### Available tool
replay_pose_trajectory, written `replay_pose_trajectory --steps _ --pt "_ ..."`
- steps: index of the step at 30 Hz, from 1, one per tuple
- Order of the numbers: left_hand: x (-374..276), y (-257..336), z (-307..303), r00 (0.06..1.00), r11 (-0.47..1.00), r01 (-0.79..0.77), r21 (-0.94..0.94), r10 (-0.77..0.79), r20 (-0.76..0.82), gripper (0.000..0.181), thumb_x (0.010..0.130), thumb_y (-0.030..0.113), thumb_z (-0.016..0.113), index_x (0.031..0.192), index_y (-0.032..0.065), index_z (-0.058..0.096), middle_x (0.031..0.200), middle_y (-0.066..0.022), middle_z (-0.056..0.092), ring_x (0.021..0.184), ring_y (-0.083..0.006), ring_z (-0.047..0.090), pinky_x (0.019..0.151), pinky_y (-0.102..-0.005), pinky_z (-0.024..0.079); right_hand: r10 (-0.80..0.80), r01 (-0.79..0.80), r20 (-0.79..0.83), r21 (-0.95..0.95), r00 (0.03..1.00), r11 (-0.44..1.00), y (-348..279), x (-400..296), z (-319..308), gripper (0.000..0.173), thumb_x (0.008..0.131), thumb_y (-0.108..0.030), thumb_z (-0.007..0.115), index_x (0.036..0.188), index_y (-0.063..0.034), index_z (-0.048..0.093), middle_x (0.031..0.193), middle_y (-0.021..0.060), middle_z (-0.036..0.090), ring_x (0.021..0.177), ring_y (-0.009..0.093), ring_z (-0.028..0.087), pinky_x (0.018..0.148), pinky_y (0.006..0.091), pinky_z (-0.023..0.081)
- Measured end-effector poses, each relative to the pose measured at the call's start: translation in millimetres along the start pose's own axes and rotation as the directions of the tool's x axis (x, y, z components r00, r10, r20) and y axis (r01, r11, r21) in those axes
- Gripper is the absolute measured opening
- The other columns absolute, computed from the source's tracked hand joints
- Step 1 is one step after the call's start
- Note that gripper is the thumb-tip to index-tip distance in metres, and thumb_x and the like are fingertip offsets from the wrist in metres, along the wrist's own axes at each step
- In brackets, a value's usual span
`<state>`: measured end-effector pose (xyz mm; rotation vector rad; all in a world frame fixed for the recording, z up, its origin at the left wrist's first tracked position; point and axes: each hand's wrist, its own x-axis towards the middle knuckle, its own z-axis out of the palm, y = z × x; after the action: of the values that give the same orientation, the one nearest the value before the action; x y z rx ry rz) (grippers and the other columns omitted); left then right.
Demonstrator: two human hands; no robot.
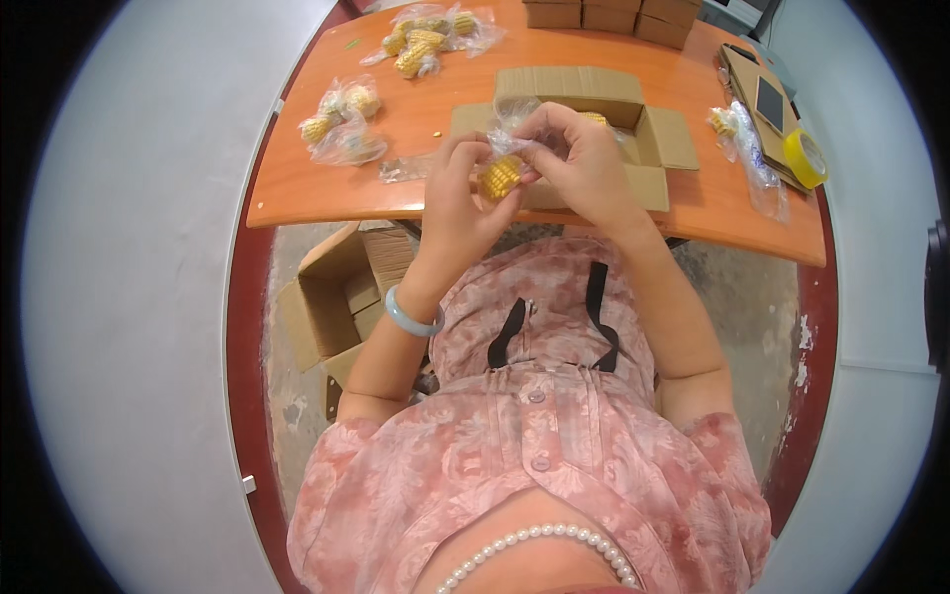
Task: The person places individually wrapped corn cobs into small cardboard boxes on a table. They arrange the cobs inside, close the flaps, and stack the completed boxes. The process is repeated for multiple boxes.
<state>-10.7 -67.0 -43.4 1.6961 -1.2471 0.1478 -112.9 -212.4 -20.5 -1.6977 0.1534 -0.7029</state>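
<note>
Between my hands is a short piece of corn on the cob in a clear plastic bag. My left hand holds the corn from the side, its fingers curled around it. With thumb and fingers my right hand pinches the gathered plastic above the corn. Just behind them an open cardboard box sits on the orange table, flaps spread. Some yellow corn shows inside it, partly hidden by my right hand. A flat clear plastic strip lies left of my left hand.
Bagged corn pieces lie at the left and far left. Small closed boxes stand at the back. On the right are yellow tape, a phone on cardboard and a plastic bag roll. An open carton rests below.
</note>
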Motion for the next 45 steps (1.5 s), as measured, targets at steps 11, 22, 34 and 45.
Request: replay_pose_trajectory --steps 11,22,34,45 --pt "-15.5 11.0 -8.9 0.813 0.055 0.513 -0.857 -0.350 0.465 0.038 0.105 0.035 0.055 0.127 0.0036 0.052 0.132 -0.0110 0.060 0.117 -0.0238 0.064 0.089 -0.0360 0.060 -0.126 0.119 0.020 0.197 0.992 0.973 -33.4 -4.6 3.6 0.009 0.094 -0.001 0.065 0.102 0.0019 0.062 0.091 0.0034 0.068 0.076 0.006 0.063 0.066 0.0234 0.053" --pt "-23.7 1.9 -16.2 0.806 -0.040 0.563 -0.825 -0.192 0.559 0.052 0.096 0.018 0.066 0.140 -0.0025 0.046 0.133 -0.0145 0.060 0.121 -0.0250 0.063 0.098 -0.0387 0.056 0.056 -0.065 0.035 0.399 0.998 0.915 -17.8 -8.8 -17.4 0.014 0.097 -0.007 0.068 0.108 -0.0017 0.060 0.090 0.0015 0.067 0.078 0.007 0.064 0.067 0.0242 0.053" --pt "-22.9 6.7 -21.8 0.947 0.492 0.298 -0.818 -0.048 0.316 0.048 0.084 -0.001 0.079 0.126 0.0032 0.056 0.141 -0.0133 0.054 0.126 -0.0195 0.055 0.107 -0.0373 0.047 0.286 -0.442 0.368 0.467 0.885 0.766 16.7 -23.8 -11.0 0.020 0.097 -0.022 0.071 0.105 -0.0049 0.066 0.091 -0.0009 0.068 0.078 0.006 0.064 0.061 0.0220 0.051" --pt "-42.4 -3.2 -12.2 0.918 0.244 0.387 -0.889 -0.188 0.348 0.052 0.089 0.003 0.076 0.133 0.0026 0.048 0.133 -0.0136 0.060 0.120 -0.0223 0.062 0.101 -0.0392 0.054 0.332 -0.619 0.549 0.496 0.767 0.609 34.7 -34.1 -23.5 0.029 0.100 -0.026 0.068 0.120 -0.0057 0.067 0.097 -0.0004 0.070 0.079 0.006 0.064 0.067 0.0226 0.053"
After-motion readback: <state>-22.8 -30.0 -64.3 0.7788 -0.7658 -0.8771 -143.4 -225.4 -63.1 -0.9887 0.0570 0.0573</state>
